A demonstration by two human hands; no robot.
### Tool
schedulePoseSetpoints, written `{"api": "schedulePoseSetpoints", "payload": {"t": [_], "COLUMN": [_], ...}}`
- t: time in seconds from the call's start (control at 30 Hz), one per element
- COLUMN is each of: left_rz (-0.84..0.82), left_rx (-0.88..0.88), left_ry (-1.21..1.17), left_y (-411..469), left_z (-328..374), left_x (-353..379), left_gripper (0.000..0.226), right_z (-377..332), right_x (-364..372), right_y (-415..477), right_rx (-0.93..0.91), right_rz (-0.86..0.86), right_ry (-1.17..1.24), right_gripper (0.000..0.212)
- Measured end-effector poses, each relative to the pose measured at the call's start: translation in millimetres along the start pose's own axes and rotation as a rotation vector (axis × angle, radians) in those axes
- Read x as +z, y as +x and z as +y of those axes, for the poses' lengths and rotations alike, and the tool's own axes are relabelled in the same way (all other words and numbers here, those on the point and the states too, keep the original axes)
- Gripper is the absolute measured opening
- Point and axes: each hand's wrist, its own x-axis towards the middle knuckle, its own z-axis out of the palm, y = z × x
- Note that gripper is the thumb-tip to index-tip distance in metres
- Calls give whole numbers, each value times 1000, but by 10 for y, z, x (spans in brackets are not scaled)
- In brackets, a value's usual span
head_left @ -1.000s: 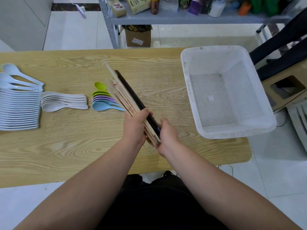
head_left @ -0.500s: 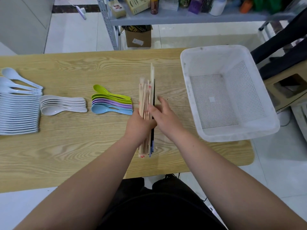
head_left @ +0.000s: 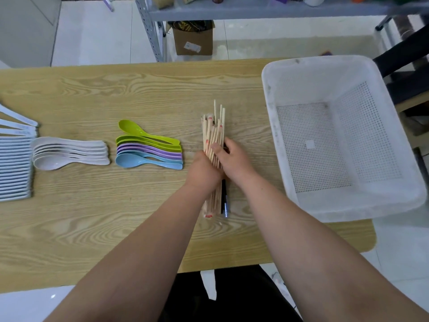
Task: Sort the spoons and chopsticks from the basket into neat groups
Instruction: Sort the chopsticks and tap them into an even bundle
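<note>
Chopsticks [head_left: 212, 138], a bundle of pale wooden sticks with at least one black one showing at the near end, are lying lengthwise just left of the basket [head_left: 269, 112], pointing away from the person, their far tips fanning out unevenly. The left hand [head_left: 203, 173] is curling around the bundle's left side, and the right hand [head_left: 233, 160] is closing on it from the side nearer the basket, thumb pressing across the top of the sticks; both hands are wrapping the same bundle at its middle. Whether the bundle is resting on the table [head_left: 92, 217] or lifting just off it cannot be told. The basket, white and perforated, is sitting at the table's right end, its bottom bare. Farther left of the basket than the chopsticks, coloured spoons [head_left: 148, 147] in green, purple and blue are lying nested; beyond them white spoons [head_left: 69, 153] are stacking the same way, and more pale spoons [head_left: 14, 168] are lining the frame's left edge.
</note>
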Motion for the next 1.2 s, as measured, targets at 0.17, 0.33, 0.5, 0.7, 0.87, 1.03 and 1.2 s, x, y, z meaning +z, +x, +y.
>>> {"api": "schedulePoseSetpoints", "payload": {"t": [0.17,0.33,0.5,0.7,0.87,1.03,1.2], "left_rz": [-65,-70,24,144,171,204,199], "left_rx": [51,166,177,264,327,373,367], "left_ry": [-71,-98,-154,-222,-217,-61,-125], "left_y": [13,-13,-18,92,130,158,190], "left_z": [-95,-212,-222,-239,-253,-320,-307], "left_x": [28,97,185,228,268,288,348], "left_gripper": [63,92,73,68,69,60,64], "right_z": [197,329,363,458,526,523,581], "right_x": [53,108,103,158,200,167,163], "right_y": [40,77,46,17,54,43,54], "right_rx": [-54,-110,-116,-254,-338,-352,-331], "right_rz": [111,197,206,238,269,261,270], "right_ry": [84,98,146,-91,-203,-326,-324], "right_gripper": [37,42,44,45,47,49,57]}}
